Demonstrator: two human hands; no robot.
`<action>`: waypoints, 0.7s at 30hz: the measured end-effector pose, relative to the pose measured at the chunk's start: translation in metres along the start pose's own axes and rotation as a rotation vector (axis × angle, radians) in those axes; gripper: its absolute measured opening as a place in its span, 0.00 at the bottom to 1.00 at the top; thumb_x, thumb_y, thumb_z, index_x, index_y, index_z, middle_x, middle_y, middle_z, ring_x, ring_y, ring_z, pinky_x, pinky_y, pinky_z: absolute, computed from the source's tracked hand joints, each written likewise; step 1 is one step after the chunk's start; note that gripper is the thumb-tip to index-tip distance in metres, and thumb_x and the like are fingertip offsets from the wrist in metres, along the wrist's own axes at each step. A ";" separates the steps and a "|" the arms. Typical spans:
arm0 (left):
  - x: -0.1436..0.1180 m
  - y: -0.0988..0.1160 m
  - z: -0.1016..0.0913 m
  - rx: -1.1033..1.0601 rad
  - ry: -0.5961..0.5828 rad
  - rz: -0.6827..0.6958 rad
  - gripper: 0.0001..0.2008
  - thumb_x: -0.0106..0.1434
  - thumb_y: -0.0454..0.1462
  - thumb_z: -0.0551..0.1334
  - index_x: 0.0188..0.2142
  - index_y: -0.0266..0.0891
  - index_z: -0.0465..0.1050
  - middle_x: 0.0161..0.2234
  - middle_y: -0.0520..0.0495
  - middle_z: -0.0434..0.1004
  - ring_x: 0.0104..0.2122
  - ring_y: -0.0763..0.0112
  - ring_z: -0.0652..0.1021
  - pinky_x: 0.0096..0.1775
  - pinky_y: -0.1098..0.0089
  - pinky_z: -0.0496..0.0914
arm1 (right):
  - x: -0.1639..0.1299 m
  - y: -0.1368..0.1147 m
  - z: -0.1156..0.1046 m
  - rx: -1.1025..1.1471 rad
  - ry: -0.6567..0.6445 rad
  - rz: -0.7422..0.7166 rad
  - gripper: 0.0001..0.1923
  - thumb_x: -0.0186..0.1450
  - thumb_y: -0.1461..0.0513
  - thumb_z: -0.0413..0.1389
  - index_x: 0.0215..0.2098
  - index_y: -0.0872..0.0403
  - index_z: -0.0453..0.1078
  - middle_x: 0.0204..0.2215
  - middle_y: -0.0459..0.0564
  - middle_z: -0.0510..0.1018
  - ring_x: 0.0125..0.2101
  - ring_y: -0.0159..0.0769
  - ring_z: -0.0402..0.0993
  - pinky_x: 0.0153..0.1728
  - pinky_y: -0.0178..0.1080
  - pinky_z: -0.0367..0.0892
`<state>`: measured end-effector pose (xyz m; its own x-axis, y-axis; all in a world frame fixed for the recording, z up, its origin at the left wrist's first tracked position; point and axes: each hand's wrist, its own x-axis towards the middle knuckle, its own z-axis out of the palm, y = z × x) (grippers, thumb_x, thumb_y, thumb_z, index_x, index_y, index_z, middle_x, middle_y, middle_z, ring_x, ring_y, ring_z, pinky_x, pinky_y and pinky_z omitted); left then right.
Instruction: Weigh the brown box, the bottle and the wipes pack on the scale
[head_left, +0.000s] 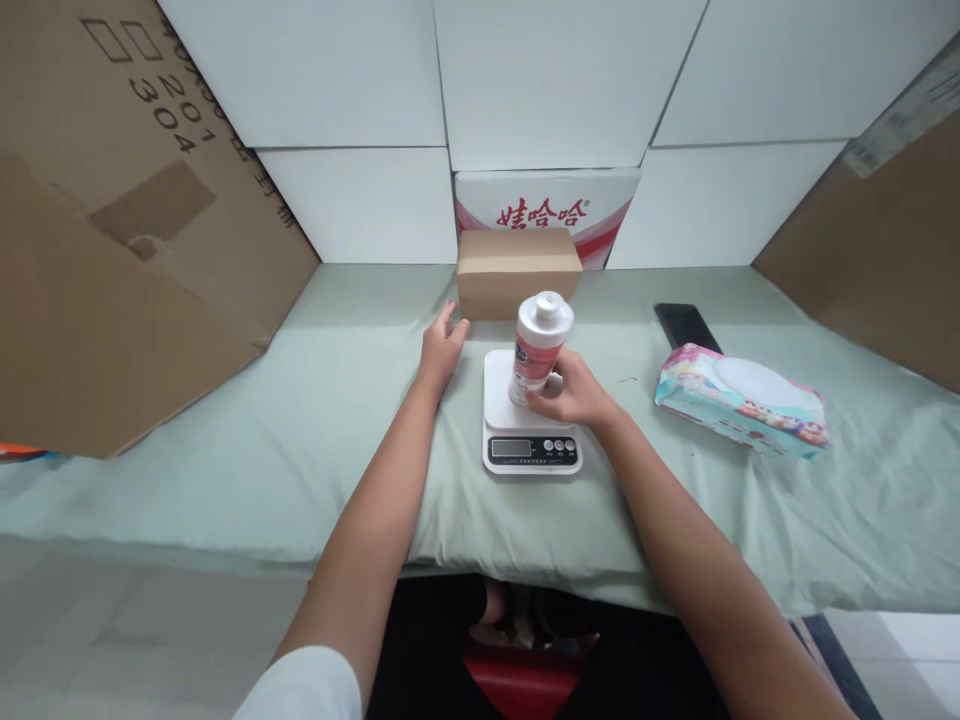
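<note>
A pink and white bottle (538, 350) with a white cap stands upright at the scale's platform, its base partly hidden by fingers. My right hand (574, 392) is wrapped round its lower right side. Beneath it is a white digital kitchen scale (499, 395), whose display and several buttons face me; I cannot read any digits. To the left of the scale, my left hand (442, 345) rests with fingers apart and nothing in it, close to the front left corner of a small brown cardboard box (495, 292).
A tissue pack (742, 400) and a dark phone (686, 326) lie on the green cloth (360, 400) to the right. Large cardboard sheets (150, 300) flank both sides. A white carton panel with red lettering (544, 205) leans against the white wall (360, 200) behind the box.
</note>
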<state>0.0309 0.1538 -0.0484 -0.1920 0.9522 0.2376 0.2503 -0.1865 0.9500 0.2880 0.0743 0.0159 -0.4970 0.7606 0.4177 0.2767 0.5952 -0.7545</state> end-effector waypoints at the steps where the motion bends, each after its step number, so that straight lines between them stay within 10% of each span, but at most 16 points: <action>1: 0.000 0.000 0.000 0.005 0.001 -0.001 0.31 0.69 0.42 0.63 0.70 0.42 0.68 0.76 0.42 0.60 0.75 0.53 0.62 0.75 0.54 0.57 | 0.000 0.000 0.000 -0.012 -0.007 -0.003 0.16 0.57 0.56 0.65 0.40 0.53 0.72 0.36 0.50 0.80 0.36 0.41 0.75 0.37 0.42 0.73; 5: -0.001 0.005 0.000 0.021 0.008 -0.010 0.30 0.70 0.40 0.62 0.70 0.38 0.68 0.76 0.38 0.59 0.75 0.53 0.62 0.75 0.55 0.58 | 0.000 0.003 -0.005 -0.014 0.077 -0.030 0.25 0.61 0.49 0.65 0.51 0.52 0.71 0.45 0.54 0.81 0.43 0.45 0.77 0.40 0.43 0.72; 13: -0.002 0.010 0.001 0.034 0.058 -0.016 0.28 0.68 0.38 0.63 0.67 0.38 0.72 0.75 0.36 0.62 0.74 0.54 0.64 0.74 0.57 0.60 | 0.005 0.036 -0.020 0.225 0.882 -0.139 0.28 0.65 0.39 0.59 0.54 0.46 0.67 0.46 0.51 0.77 0.37 0.38 0.74 0.35 0.41 0.68; 21: -0.003 0.011 0.001 0.000 0.054 -0.017 0.28 0.68 0.38 0.63 0.67 0.38 0.72 0.75 0.37 0.62 0.75 0.54 0.63 0.74 0.56 0.60 | 0.001 0.018 -0.009 0.155 0.429 -0.092 0.22 0.67 0.41 0.62 0.44 0.50 0.74 0.34 0.47 0.77 0.29 0.33 0.68 0.30 0.38 0.62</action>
<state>0.0351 0.1488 -0.0386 -0.2476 0.9407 0.2318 0.2466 -0.1701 0.9541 0.3002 0.0877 0.0073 -0.1194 0.7642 0.6338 0.1050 0.6445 -0.7573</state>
